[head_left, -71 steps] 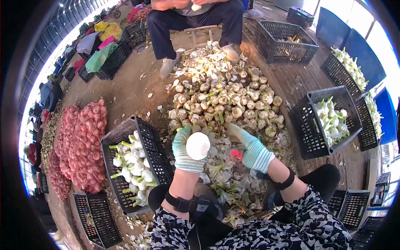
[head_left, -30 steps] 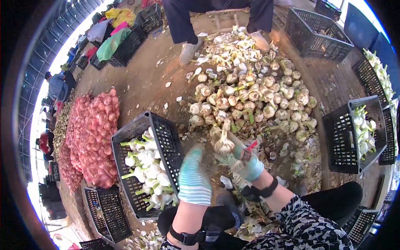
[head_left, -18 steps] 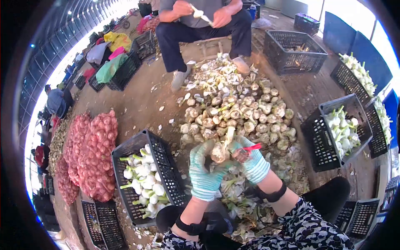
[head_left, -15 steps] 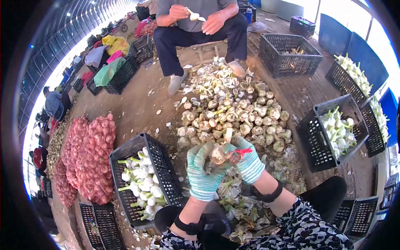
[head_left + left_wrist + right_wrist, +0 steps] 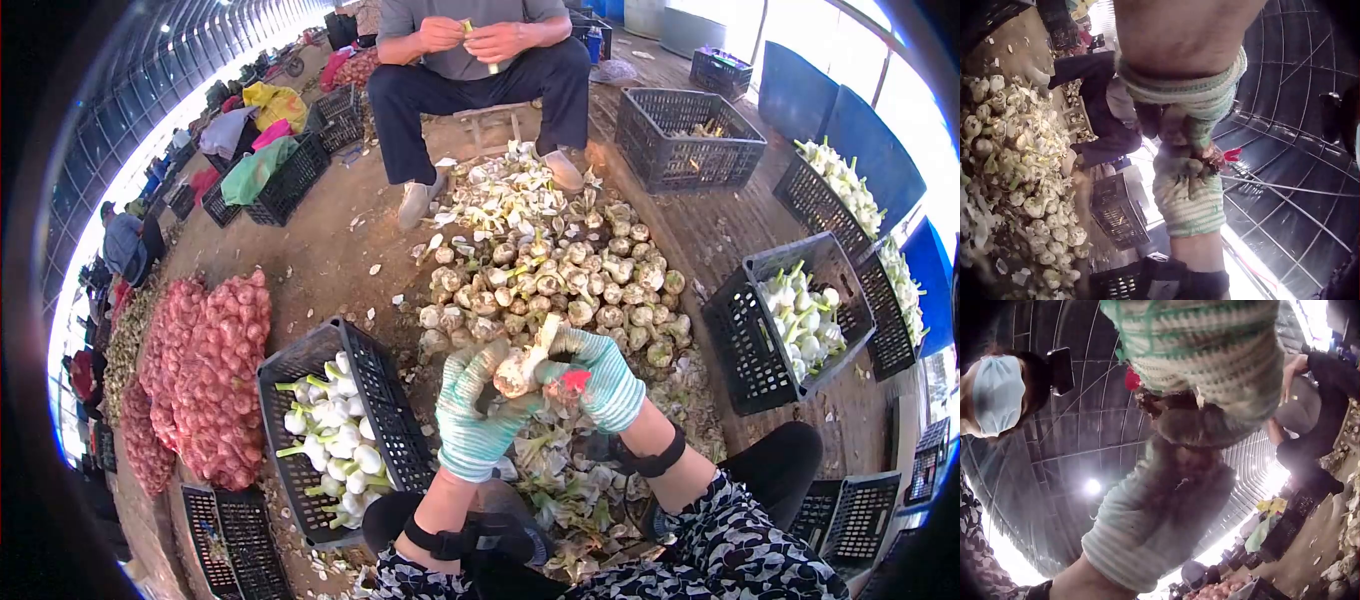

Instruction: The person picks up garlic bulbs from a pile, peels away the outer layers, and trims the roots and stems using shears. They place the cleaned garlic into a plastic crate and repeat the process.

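Note:
An earth-stained garlic bulb [image 5: 515,372] with its pale stem pointing up and to the right is between my two gloved hands in the head view. My left hand [image 5: 470,420] cups it from the left and below, fingers curled round it. From the other side my right hand [image 5: 608,385] grips it at the base of the stem, thumb against the bulb. A brown, wrapped piece with a red tie [image 5: 573,380] sits at the right thumb; its exact kind is hidden. In both wrist views the gloves cover most of the bulb.
Unpeeled garlic [image 5: 560,275] is piled ahead, with loose skins [image 5: 570,490] below my hands. Crates of trimmed white bulbs stand left [image 5: 385,400] and right [image 5: 735,330]. Red net sacks [image 5: 210,380] lie far left. Another person [image 5: 470,60] sits opposite.
Earlier my left hand held a white peeled bulb, later gone from it, while my right hand picked up an unpeeled one. Both hands then came together on it; its stem now leans right.

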A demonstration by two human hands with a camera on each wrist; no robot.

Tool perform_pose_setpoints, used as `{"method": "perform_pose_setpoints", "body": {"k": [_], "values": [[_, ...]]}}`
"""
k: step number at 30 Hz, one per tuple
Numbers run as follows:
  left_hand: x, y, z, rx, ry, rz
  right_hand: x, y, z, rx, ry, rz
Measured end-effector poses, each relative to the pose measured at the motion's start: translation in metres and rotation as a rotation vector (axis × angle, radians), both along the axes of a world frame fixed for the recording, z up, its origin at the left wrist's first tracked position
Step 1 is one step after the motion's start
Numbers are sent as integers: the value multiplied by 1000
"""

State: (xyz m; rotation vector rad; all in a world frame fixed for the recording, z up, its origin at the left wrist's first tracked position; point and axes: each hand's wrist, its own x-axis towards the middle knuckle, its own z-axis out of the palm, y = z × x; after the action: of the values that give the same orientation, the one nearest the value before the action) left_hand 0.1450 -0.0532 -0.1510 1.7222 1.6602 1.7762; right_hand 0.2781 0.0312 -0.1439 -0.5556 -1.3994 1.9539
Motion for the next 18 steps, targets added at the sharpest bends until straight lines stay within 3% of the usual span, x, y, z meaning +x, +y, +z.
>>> {"method": "perform_pose_setpoints", "body": {"k": [2,4,5,6,8,9,10,12,13,14,17,18], "values": [[1,-2,-1,-18,-46,-31,-1,0,-7,15,-2,-37],[1,-3,-6,-213,-684,-197,-5,-9,-12,28,66,-106],[2,-3,-7,-215,-685,-194,-8,-13,-14,45,136,-175],[4,-3,-9,-226,-871,-236,-9,-12,-21,40,136,-177],[7,1,-12,-240,-1238,-324,-13,-5,-39,509,-61,-375],[6,4,-15,-254,-1288,-327,-11,-2,-45,617,-79,-373],[6,5,-17,-253,-1288,-327,-7,2,-51,618,-79,-372],[5,6,-18,-275,-1161,-220,5,10,-60,-486,322,105],[10,7,-14,-231,-1154,-190,6,18,-53,-717,440,247],[15,8,-14,-233,-1153,-192,5,15,-47,-717,441,245],[23,10,-11,-209,-677,-187,7,8,-34,285,-65,-203],[22,8,-6,-210,-676,-187,9,10,-33,285,-65,-203]]}}
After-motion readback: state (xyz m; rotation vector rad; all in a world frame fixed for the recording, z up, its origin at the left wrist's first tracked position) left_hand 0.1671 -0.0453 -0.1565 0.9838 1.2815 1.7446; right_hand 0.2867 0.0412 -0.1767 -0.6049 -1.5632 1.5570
